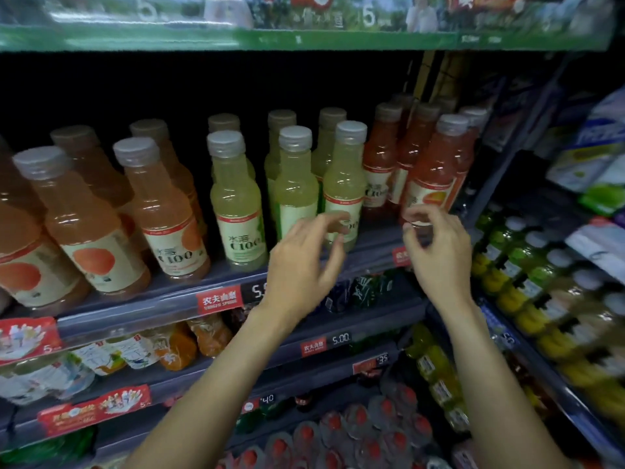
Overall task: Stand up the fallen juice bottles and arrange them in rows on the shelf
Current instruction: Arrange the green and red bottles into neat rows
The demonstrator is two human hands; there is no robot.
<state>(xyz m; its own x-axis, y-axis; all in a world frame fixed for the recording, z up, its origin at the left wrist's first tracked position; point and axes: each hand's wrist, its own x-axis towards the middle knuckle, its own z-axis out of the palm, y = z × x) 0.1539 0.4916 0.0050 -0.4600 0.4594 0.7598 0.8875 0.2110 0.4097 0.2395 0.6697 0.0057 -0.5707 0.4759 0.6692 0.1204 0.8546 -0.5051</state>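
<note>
Juice bottles stand upright in rows on the middle shelf (169, 299): peach-orange ones (84, 228) at the left, pale yellow-green ones (236, 211) in the middle, red-orange ones (433, 177) at the right. My left hand (301, 265) hovers in front of a yellow-green bottle (343, 184), fingers loosely curled, holding nothing. My right hand (439, 252) is raised just before the front red-orange bottle, thumb and fingers bent near its base; the blur hides whether they touch it. No bottle lies on its side in view.
A green-edged shelf (304, 38) hangs overhead. Lower shelves hold packed drinks and red-capped bottles (338, 434). A side rack at the right carries yellow and green bottles (527, 292) and packets (595, 157). Price tags (220, 299) line the shelf edge.
</note>
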